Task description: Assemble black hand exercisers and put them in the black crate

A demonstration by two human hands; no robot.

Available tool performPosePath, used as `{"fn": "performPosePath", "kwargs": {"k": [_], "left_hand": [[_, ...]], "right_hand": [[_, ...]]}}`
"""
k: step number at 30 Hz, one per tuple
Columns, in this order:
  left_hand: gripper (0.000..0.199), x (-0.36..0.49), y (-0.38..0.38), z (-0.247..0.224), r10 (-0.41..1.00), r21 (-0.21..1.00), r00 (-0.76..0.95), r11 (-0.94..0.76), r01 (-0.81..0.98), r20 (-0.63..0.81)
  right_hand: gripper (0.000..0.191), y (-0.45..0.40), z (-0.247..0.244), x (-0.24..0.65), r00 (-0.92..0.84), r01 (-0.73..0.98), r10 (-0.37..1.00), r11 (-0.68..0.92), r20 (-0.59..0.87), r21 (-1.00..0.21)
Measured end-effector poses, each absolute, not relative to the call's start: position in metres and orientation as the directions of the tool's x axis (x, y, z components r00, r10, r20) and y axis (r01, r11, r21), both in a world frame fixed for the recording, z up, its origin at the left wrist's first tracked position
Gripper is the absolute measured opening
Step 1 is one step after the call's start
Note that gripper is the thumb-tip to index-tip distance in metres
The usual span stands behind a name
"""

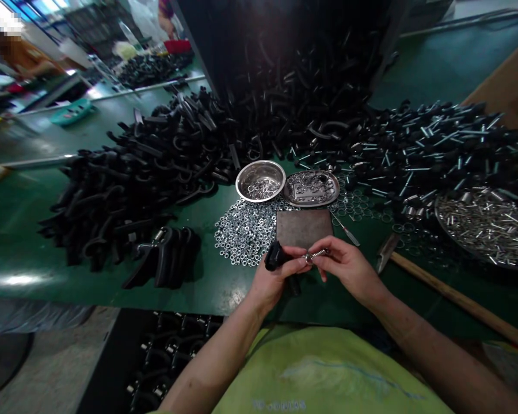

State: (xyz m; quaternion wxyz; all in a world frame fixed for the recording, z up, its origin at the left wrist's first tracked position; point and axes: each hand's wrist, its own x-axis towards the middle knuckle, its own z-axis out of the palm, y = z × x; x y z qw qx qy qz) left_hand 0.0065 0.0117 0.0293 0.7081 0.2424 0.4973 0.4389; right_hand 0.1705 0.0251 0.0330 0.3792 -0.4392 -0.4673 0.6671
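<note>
My left hand (273, 280) is closed around a black plastic part (275, 256), its rounded end sticking out past the thumb. In my right hand (349, 265), thumb and forefinger pinch a small coiled metal spring (320, 252). A small shiny metal piece (308, 259) sits between the fingertips of both hands, where they meet; its exact kind I cannot make out. Just beyond the hands lies a flat grey metal block (304, 227). Small hex nuts (244, 233) are spread left of the block, and a thin screwdriver (347, 230) rests to its right.
A round steel bowl (242, 184) and an oval tray (334, 198) hold small metal parts. Black handles (142, 167) pile up left; black knobs with metal rods (431, 138) lie right. A hammer (440, 284) lies right of my hand. Another person's arm (30, 57) shows far left.
</note>
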Motion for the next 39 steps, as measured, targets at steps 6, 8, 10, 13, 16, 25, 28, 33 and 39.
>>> {"fn": "performPosePath", "kwargs": {"k": [6,8,10,13,16,25,28,33,39], "left_hand": [[0.015,-0.002,0.014,0.031,0.961,0.967,0.111,0.256,-0.005,-0.254],[0.016,0.0,0.013,0.027,0.968,0.973,0.108,0.223,0.057,-0.228],[0.022,0.006,0.012,0.02,0.936,0.941,0.106,0.337,0.009,-0.336],[0.03,0.021,0.01,0.009,0.815,0.793,0.174,0.578,-0.194,-0.552],[0.036,0.034,0.011,0.004,0.708,0.597,0.315,0.704,-0.384,-0.632],[0.03,0.046,0.009,0.006,0.762,0.714,0.327,0.643,-0.277,-0.56],[0.035,0.04,0.007,0.013,0.756,0.79,0.323,0.612,-0.04,-0.569],[0.039,0.027,0.004,0.019,0.639,0.747,0.496,0.664,0.031,-0.588],[0.036,0.018,0.002,0.011,0.708,0.728,0.465,0.662,-0.176,-0.531]], "right_hand": [[0.025,0.032,0.024,0.172,-0.254,-0.199,0.915,-0.366,-0.313,-0.909],[0.025,0.035,0.024,0.175,-0.185,-0.131,0.938,-0.319,-0.293,-0.939],[0.022,0.036,0.028,0.179,-0.113,0.025,0.964,-0.241,-0.242,-0.97],[0.017,0.033,0.038,0.183,-0.053,0.183,0.987,-0.137,-0.149,-0.974],[0.013,0.027,0.049,0.181,-0.061,0.172,0.995,-0.067,-0.078,-0.983],[0.009,0.024,0.042,0.177,-0.183,0.408,0.98,0.148,0.078,-0.901],[0.008,0.027,0.032,0.18,-0.155,0.366,0.987,0.027,-0.032,-0.93],[0.019,0.049,0.018,0.209,-0.296,0.364,0.938,-0.064,-0.181,-0.929],[0.01,0.099,-0.011,0.278,-0.037,0.889,0.999,0.022,-0.024,-0.457]]}}
